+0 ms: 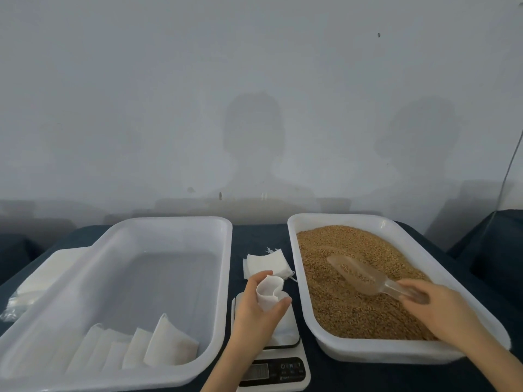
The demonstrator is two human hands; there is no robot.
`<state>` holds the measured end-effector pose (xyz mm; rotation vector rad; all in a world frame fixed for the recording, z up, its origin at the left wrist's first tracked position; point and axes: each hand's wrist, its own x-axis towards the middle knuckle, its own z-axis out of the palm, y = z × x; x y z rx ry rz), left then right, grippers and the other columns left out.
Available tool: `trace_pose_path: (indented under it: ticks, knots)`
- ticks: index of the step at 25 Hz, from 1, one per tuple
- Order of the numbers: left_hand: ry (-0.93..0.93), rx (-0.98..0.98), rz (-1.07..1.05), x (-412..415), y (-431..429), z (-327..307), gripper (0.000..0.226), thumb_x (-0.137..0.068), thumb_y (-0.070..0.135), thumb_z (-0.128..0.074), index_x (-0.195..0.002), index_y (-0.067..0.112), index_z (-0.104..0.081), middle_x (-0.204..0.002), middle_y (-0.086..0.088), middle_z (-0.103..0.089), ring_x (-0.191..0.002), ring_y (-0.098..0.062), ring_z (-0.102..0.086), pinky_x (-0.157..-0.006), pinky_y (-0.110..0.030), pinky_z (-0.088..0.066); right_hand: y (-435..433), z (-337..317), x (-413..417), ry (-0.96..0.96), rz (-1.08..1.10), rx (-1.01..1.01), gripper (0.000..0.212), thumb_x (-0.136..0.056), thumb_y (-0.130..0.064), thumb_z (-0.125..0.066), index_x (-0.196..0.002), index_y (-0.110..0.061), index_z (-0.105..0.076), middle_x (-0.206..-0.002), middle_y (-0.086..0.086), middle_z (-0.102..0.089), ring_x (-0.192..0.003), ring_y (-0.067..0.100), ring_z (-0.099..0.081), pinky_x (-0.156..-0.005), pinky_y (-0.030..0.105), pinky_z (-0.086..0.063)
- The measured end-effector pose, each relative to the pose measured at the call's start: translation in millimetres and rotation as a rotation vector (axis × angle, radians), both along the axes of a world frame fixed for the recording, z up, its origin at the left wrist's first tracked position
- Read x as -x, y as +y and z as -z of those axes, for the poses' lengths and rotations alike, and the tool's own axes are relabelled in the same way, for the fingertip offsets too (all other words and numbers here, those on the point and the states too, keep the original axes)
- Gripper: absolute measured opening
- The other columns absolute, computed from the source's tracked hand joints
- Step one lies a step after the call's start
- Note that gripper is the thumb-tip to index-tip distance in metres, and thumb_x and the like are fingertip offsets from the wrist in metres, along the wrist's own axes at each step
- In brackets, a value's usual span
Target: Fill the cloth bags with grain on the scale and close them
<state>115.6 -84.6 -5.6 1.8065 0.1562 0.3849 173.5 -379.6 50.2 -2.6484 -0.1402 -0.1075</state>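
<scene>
White cloth bag (270,291) pinched by left hand (254,311) above scale (297,376); right hand (437,306) grips clear scoop (359,274) inside grain tray (295,267); scale lettering unreadable.

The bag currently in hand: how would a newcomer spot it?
Find the scale between the left tray and the grain tray. Above it, the left hand holds a white cloth bag, mouth open. The flat stack lies behind it; other bags sit in the left tray.
</scene>
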Motion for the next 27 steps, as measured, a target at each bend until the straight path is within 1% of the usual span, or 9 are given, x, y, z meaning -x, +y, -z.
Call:
trace_pose_path:
  ticks: [3, 5, 8, 11, 14, 17, 20, 24, 27]
  knots:
    - [0.010, 0.020, -0.002, -3.6, 0.7, 1.8, 0.056, -0.080, 0.024, -0.074, -0.125, 0.035, -0.043, -0.116, 0.014, -0.054, -0.100, -0.010, -0.058, -0.072, -0.011, -0.050, -4.2, -6.5, 3.5, -0.018, -0.012, 0.009, 0.033, -0.082, -0.026, -0.068, -0.086, -0.055, -0.052, -0.063, -0.019, -0.065, -0.047, 0.004, -0.058, -0.042, 0.019, -0.040]
    - [0.018, 0.039, 0.014, -5.5, 0.6, 4.1, 0.056, -0.080, 0.021, -0.073, -0.126, 0.036, -0.043, -0.116, 0.013, -0.054, -0.100, -0.011, -0.059, -0.069, -0.009, -0.049, -4.0, -14.0, 5.9, -0.029, -0.038, 0.013, 0.035, -0.082, -0.026, -0.069, -0.089, -0.056, -0.052, -0.064, -0.017, -0.066, -0.050, 0.006, -0.060, -0.046, 0.023, -0.048]
    - [0.027, 0.062, 0.045, -7.9, 0.8, 8.4, 0.057, -0.080, 0.016, -0.070, -0.125, 0.037, -0.043, -0.114, 0.010, -0.055, -0.097, -0.012, -0.060, -0.066, -0.010, -0.049, 3.1, -30.5, 8.2, -0.023, -0.136, -0.005, 0.039, -0.080, -0.024, -0.070, -0.097, -0.055, -0.054, -0.075, -0.019, -0.067, -0.053, 0.009, -0.062, -0.046, 0.021, -0.051]
    - [0.050, 0.048, 0.071, -11.0, 2.1, 9.3, 0.059, -0.079, 0.015, -0.068, -0.125, 0.039, -0.041, -0.112, 0.010, -0.055, -0.095, -0.011, -0.060, -0.062, -0.006, -0.046, 20.0, -52.8, 6.3, -0.018, -0.282, 0.022, 0.040, -0.080, -0.027, -0.070, -0.102, -0.057, -0.055, -0.093, -0.025, -0.065, -0.072, 0.016, -0.068, -0.066, 0.036, -0.059]
    - [0.054, 0.025, 0.096, -14.4, 3.8, 7.3, 0.058, -0.078, 0.014, -0.067, -0.124, 0.037, -0.040, -0.109, 0.012, -0.055, -0.092, -0.011, -0.059, -0.061, -0.004, -0.045, 40.2, -74.2, -2.6, -0.017, -0.409, 0.140, 0.040, -0.079, -0.032, -0.070, -0.097, -0.062, -0.053, -0.093, -0.029, -0.064, -0.078, 0.006, -0.066, -0.071, 0.031, -0.059]
    - [0.049, 0.028, 0.116, -17.6, 5.4, 4.8, 0.056, -0.077, 0.012, -0.067, -0.120, 0.036, -0.041, -0.108, 0.011, -0.055, -0.092, -0.012, -0.060, -0.061, -0.005, -0.045, 57.7, -89.9, -12.9, 0.010, -0.468, 0.224, 0.032, -0.080, -0.036, -0.066, -0.093, -0.064, -0.056, -0.089, -0.025, -0.065, -0.071, 0.010, -0.066, -0.065, 0.033, -0.058]
    - [0.039, 0.016, 0.118, -20.5, 6.8, 3.2, 0.054, -0.077, 0.016, -0.070, -0.114, 0.041, -0.039, -0.106, 0.015, -0.054, -0.094, -0.011, -0.058, -0.062, -0.004, -0.045, 71.0, -98.4, -20.8, 0.017, -0.493, 0.328, 0.032, -0.081, -0.038, -0.062, -0.089, -0.068, -0.054, -0.087, -0.021, -0.067, -0.066, 0.013, -0.065, -0.060, 0.032, -0.057]
    - [0.031, 0.002, 0.120, -24.2, 5.9, 5.4, 0.049, -0.077, 0.022, -0.072, -0.104, 0.044, -0.038, -0.103, 0.018, -0.052, -0.090, -0.008, -0.058, -0.062, -0.004, -0.045, 85.3, -110.7, -25.3, 0.037, -0.515, 0.443, 0.031, -0.081, -0.037, -0.061, -0.083, -0.067, -0.054, -0.087, -0.021, -0.067, -0.063, 0.007, -0.064, -0.059, 0.026, -0.056]
    - [0.039, -0.019, 0.119, -28.2, 5.4, 8.9, 0.047, -0.077, 0.022, -0.073, -0.101, 0.043, -0.039, -0.102, 0.017, -0.054, -0.090, -0.007, -0.059, -0.064, -0.005, -0.046, 95.6, -120.0, -25.5, 0.061, -0.538, 0.513, 0.026, -0.082, -0.034, -0.060, -0.093, -0.058, -0.059, -0.086, -0.017, -0.068, -0.050, -0.001, -0.056, -0.050, 0.015, -0.049]
